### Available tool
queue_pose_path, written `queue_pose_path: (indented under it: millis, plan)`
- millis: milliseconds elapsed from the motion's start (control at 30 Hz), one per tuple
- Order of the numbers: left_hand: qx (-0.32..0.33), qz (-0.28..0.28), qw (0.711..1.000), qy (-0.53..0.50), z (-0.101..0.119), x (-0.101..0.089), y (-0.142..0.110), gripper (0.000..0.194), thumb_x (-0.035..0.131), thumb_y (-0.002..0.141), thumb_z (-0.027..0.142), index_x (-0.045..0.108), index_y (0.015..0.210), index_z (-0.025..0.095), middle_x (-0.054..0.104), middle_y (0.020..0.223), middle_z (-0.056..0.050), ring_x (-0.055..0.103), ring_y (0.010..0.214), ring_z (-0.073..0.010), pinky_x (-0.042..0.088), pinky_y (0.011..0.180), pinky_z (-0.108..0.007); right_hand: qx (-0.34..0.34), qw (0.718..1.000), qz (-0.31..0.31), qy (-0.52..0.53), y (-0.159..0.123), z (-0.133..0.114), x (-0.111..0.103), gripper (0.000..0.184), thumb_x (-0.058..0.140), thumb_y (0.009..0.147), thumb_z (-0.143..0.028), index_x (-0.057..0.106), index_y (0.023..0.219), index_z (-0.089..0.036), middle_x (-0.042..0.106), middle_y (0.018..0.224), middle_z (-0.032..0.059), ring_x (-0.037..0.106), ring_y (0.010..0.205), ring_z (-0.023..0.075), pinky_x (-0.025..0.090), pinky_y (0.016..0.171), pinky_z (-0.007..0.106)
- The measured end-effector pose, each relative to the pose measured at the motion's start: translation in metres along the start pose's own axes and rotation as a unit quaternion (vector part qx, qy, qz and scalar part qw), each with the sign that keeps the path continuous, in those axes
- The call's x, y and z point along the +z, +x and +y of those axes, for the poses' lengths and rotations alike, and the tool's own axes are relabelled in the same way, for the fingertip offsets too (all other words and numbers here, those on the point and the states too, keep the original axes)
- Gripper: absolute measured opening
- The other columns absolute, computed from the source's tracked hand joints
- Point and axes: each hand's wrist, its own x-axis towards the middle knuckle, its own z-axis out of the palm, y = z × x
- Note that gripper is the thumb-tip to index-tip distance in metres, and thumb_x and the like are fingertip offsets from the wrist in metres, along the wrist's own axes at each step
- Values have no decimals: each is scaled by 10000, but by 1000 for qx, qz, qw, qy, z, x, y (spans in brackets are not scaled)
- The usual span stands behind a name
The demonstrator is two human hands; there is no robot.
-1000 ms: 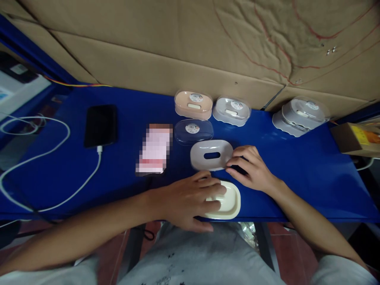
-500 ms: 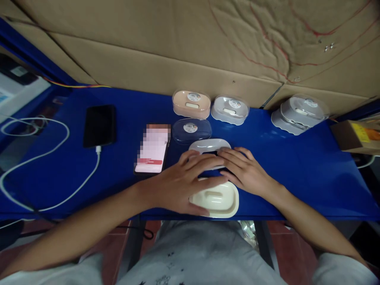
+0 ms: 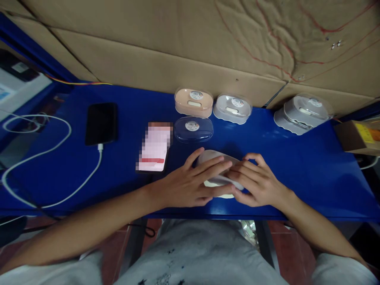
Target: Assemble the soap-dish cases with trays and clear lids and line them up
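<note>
A grey oval soap dish tray [image 3: 209,155] lies tilted over the cream soap dish base [image 3: 225,195], near the table's front edge. Across the left end spreads my left hand [image 3: 197,182], its fingers over the grey tray and its thumb low at the near side. My right hand [image 3: 255,180] is closed on the tray's right end, fingers bent over the top and thumb at the near edge. Between the hands, much of both parts is hidden. Beyond them lies a clear oval lid [image 3: 193,130] with a round sticker.
Behind stand a peach soap dish [image 3: 193,103], a grey soap dish [image 3: 232,109] and stacked grey ones [image 3: 303,114]. Left are a lit phone [image 3: 154,148] and a black device [image 3: 101,123] with a white cable [image 3: 71,198]. A cardboard box [image 3: 353,138] sits at the right edge.
The grey tray has come toward me from behind the cream base and now sits over it. The cream base has shifted slightly away from the edge. Both hands have closed in around them.
</note>
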Motion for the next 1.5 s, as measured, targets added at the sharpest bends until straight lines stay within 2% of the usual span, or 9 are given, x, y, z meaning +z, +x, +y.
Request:
queue_pose_path:
  millis: [167,300,500,800,900,1033,1233,1400,1500]
  plan:
    - [-6,-9,1000,4,-3,0,2,523,717,990,291,551,1483,355,482,1684,-169,433,1591,-351,246,1316,-648,-28,999,-20,23,0,-3,6,108,616,998,-255,683,1039,-180,762,865,33,664,833,217,495,944,435]
    - [-13,-11,1000,-21,-7,2,0,616,737,993,324,475,1551,299,453,1701,-193,405,1608,-361,277,1313,-644,-38,997,-50,36,-1,-5,15,114,605,982,-256,692,958,-187,738,879,57,639,867,234,485,929,426]
    - [-55,-60,993,-81,-14,8,-2,771,755,964,369,413,1623,162,418,1722,-255,426,1589,-383,369,1268,-589,-48,994,-99,9,-7,-10,21,205,625,1044,-363,705,1098,-181,744,987,66,643,989,250,442,1001,425]
    - [-110,-50,985,-125,-22,6,-1,862,802,924,543,449,1629,194,413,1716,-263,449,1556,-431,401,1235,-627,-36,995,-96,15,-5,1,23,216,600,1083,-275,695,1225,-144,790,1089,80,690,1054,241,503,1014,413]
    - [-132,-2,980,-146,-26,-1,2,725,686,1005,568,473,1600,215,474,1681,-236,463,1548,-409,390,1241,-640,-25,994,-102,38,-4,5,22,219,602,1077,-259,695,1250,-162,799,1121,79,705,1096,246,500,1069,442]
    - [-253,59,962,-88,-38,-4,4,453,517,1089,316,521,1526,196,507,1658,-203,443,1573,-365,371,1263,-624,-22,992,-100,67,-5,5,19,198,612,1052,-209,702,1227,-193,803,1204,61,716,1131,237,459,1136,460]
    - [-302,52,952,-1,-45,0,4,382,647,1008,342,658,1363,202,690,1374,-158,616,1357,-364,408,1223,-609,-14,990,-92,102,-3,0,19,148,638,998,-231,727,1114,-204,811,1133,54,719,1051,237,485,1087,454]
    - [-292,13,956,9,-48,-1,0,730,810,903,535,602,1510,187,531,1592,-231,488,1492,-458,354,1247,-678,-28,989,-95,112,-3,-6,19,130,652,997,-294,741,1044,-212,809,1076,53,710,1007,230,508,1035,440]
    - [-293,-33,955,-27,-51,0,-3,856,859,861,541,542,1575,190,558,1592,-223,558,1444,-443,441,1210,-635,-30,988,-101,114,-4,-10,19,136,656,1002,-311,748,1037,-218,809,1070,54,708,1011,232,513,1017,437]
